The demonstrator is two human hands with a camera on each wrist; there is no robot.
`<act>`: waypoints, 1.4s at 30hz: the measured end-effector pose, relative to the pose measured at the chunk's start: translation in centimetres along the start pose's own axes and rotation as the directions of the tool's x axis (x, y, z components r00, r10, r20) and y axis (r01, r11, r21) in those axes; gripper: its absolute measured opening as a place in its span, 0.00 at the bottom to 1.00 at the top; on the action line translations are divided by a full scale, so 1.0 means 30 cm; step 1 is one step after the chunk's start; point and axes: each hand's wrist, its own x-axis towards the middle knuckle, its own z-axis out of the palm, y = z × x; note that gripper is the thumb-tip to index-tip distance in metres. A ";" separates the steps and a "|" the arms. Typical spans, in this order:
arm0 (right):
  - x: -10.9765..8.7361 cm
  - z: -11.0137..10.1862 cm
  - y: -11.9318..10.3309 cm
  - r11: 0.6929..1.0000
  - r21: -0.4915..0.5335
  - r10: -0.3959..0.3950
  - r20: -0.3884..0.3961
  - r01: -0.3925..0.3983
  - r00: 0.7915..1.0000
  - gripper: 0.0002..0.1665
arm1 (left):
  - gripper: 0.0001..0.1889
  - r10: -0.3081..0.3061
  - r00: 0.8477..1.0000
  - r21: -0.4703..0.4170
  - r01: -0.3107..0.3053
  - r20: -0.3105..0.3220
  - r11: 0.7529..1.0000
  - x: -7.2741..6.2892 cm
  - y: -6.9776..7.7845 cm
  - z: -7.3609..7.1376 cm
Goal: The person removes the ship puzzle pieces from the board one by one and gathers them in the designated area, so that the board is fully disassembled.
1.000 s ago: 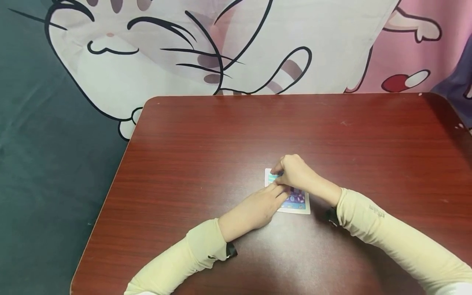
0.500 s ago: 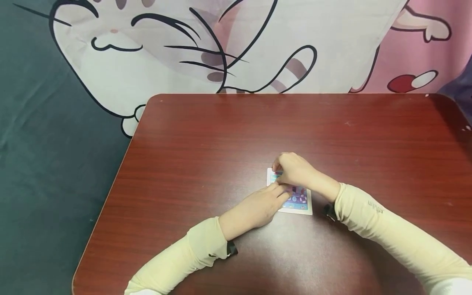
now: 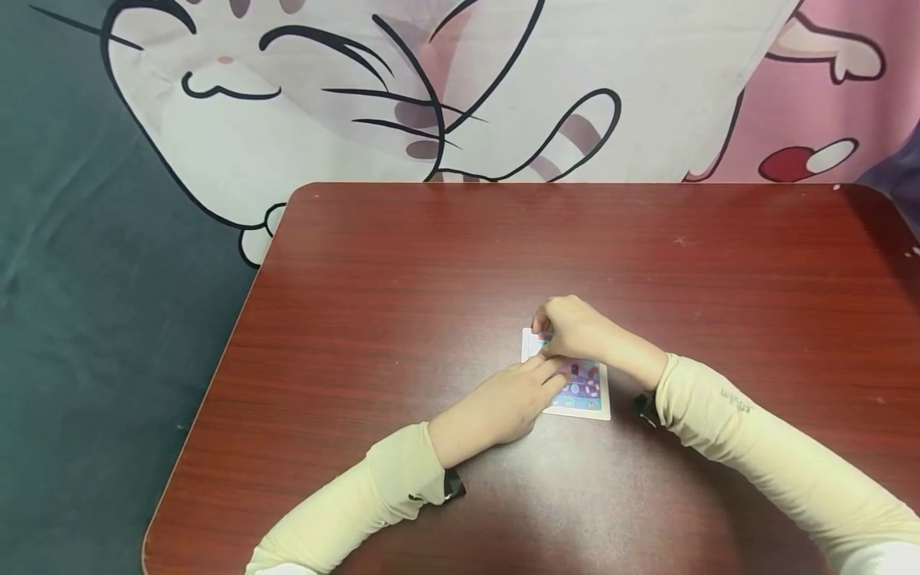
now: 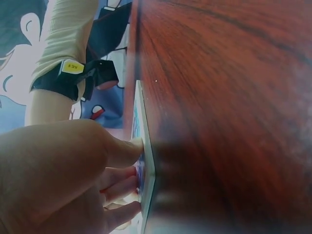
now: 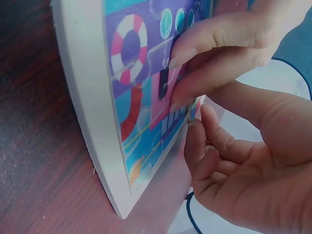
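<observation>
A small jigsaw puzzle (image 3: 582, 389) with a white border and a purple and blue picture lies flat on the table. The right wrist view shows its printed face (image 5: 131, 97), with cut lines and a pink and white life ring. My left hand (image 3: 503, 399) rests on it, fingers (image 5: 229, 39) extended over the picture and thumb (image 4: 127, 152) at the near edge. Above it, my right hand (image 3: 571, 327) bends over the puzzle's far part. Its thumb and curled index finger (image 5: 195, 141) pinch a puzzle piece, mostly hidden by the fingers.
The reddish-brown wooden table (image 3: 359, 303) extends around the puzzle. Behind it hangs a cloth (image 3: 287, 152) printed with a cartoon cat. Pale sleeves (image 3: 747, 431) cover both forearms, and a black wrist camera (image 4: 100, 75) sits on the right wrist.
The right hand has shifted very slightly, still bent over the far part of the puzzle. The left hand stays on it. The whole head view has drifted a little.
</observation>
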 end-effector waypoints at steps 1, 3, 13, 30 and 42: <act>0.001 -0.001 0.001 1.000 0.002 0.000 0.001 0.000 1.000 0.14 | 0.20 0.000 1.000 0.003 0.000 0.000 1.000 0.000 0.000 -0.001; 0.003 -0.003 0.003 1.000 0.006 0.000 0.004 0.000 1.000 0.14 | 0.19 0.003 1.000 0.008 -0.003 -0.005 1.000 0.001 0.000 -0.002; 0.012 -0.008 0.046 0.992 0.124 -0.032 -0.015 0.033 0.999 0.12 | 0.23 0.007 1.000 -0.005 -0.007 -0.022 1.000 0.002 -0.005 0.011; -0.026 0.025 0.110 0.945 0.151 -0.265 -0.169 0.290 0.949 0.10 | 0.24 -0.022 0.998 -0.028 0.024 0.052 0.999 0.004 -0.002 0.022; -0.030 0.044 0.135 0.915 0.184 -0.328 -0.185 0.360 0.927 0.12 | 0.25 -0.013 0.999 -0.041 0.015 0.029 0.999 0.002 -0.003 0.024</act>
